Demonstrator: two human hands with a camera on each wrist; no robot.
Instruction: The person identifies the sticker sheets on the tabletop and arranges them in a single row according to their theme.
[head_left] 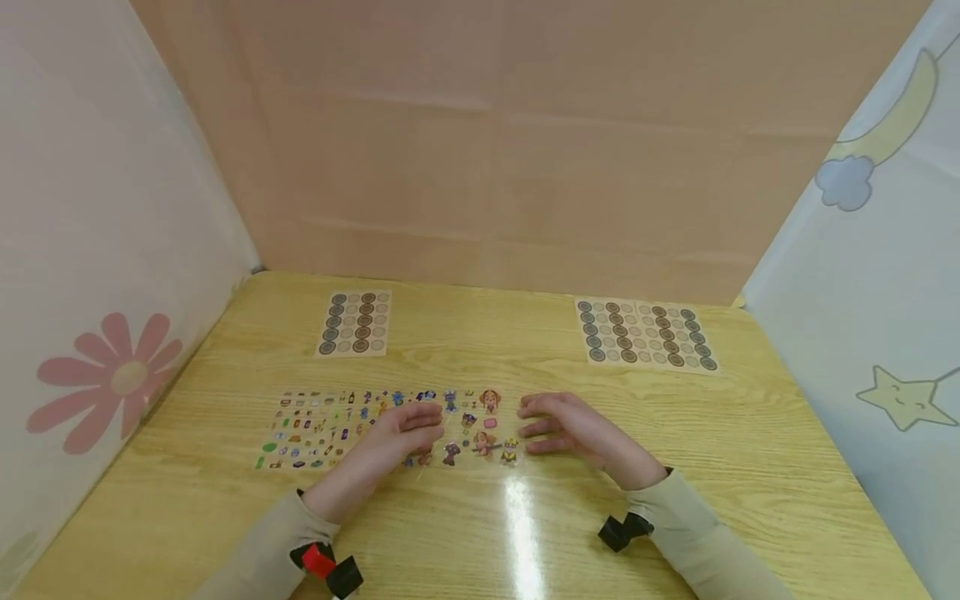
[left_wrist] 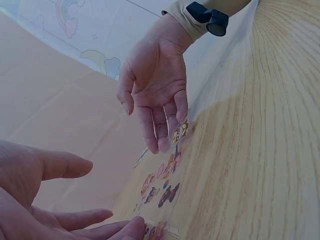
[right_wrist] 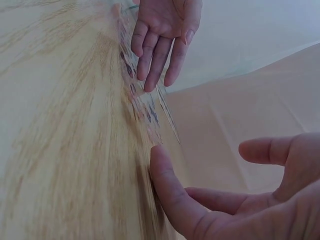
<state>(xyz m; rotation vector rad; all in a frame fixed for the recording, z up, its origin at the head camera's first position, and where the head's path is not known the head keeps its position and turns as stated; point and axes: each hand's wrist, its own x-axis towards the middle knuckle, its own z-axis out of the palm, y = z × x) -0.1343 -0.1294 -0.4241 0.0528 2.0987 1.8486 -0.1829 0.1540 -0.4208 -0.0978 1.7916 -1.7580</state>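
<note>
Clear sticker sheeting (head_left: pixel 489 423) with cartoon puppies lies flat on the table, and many smaller pictures cover its left part. Whether it is one sheet or more I cannot tell. Over the middle of it is my left hand (head_left: pixel 390 440), fingers loosely extended and nothing held. My right hand (head_left: pixel 573 429) is beside the sheeting's right edge, its fingers spread and gently bent, also holding nothing. In the left wrist view the right hand (left_wrist: pixel 160 75) has its fingertips close to a yellow-and-brown puppy sticker (left_wrist: pixel 180 132). The palms face each other across a gap.
Farther back on the wooden table (head_left: pixel 480 333) lie a paper with rows of printed circles (head_left: pixel 354 322) on the left and a wider one (head_left: pixel 647 335) on the right. A peach-coloured backdrop (head_left: pixel 487 167) and pale patterned side walls (head_left: pixel 900 275) enclose the table.
</note>
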